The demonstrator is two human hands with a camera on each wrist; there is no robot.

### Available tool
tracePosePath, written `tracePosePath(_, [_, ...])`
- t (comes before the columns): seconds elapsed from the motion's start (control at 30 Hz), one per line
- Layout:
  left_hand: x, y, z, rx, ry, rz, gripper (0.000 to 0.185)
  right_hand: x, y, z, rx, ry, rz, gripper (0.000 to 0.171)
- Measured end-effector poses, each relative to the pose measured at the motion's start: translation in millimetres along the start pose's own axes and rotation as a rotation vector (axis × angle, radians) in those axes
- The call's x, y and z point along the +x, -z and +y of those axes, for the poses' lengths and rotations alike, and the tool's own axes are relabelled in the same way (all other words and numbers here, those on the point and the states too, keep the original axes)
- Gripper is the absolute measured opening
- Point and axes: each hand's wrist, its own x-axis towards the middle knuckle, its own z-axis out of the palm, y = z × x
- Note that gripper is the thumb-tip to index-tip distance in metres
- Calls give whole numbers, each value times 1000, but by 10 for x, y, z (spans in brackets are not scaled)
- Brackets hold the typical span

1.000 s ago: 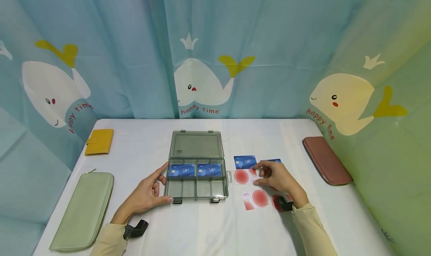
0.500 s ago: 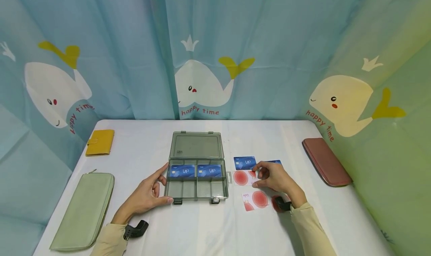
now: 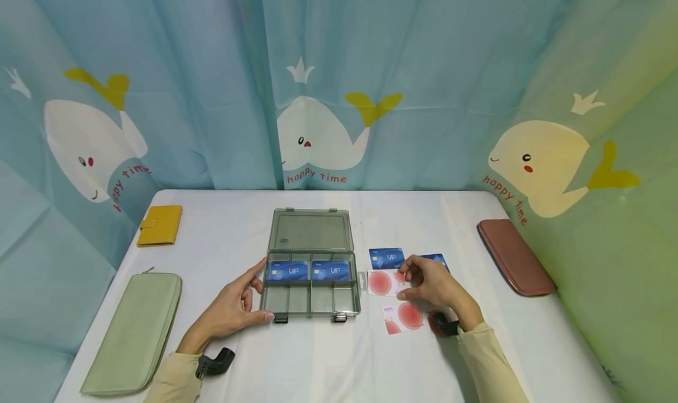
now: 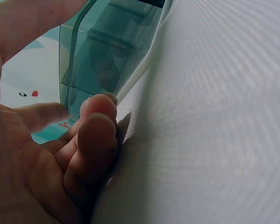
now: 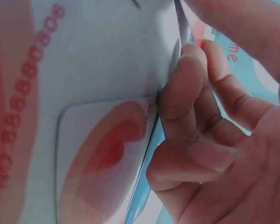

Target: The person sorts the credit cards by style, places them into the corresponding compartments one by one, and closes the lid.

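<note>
Red-circle card [image 3: 382, 282] | your right hand [image 3: 431, 282] pinches its edge | your left hand [image 3: 233, 309], fingers spread, steadies the organizer box [image 3: 309, 285]

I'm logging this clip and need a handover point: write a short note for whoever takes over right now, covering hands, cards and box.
Left hand rests open against the organiser box, steadying its left side.
Right hand has a pinch grip on the red-and-white card beside the box.
Done: two blue VIP cards lie in the box's back compartments.
Left: front compartments hold nothing; another red card and two blue cards lie on the table.
</note>
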Motion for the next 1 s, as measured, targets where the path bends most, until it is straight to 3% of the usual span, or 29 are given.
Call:
tracePosePath(0.33, [-9, 0, 8, 5, 6, 2, 108, -55, -66, 4, 52, 94, 27, 49])
tracePosePath(0.57, [-4, 0, 18, -1, 16, -1, 109, -113, -67, -11, 54, 175, 98, 35])
tracePosePath(0.77, [3, -7, 4, -5, 25, 2, 109, -114, -45, 0, 171, 204, 136, 34])
tracePosePath(1.0, [6, 3, -6, -12, 22, -6, 109, -104, -37, -20, 320, 213, 90, 32])
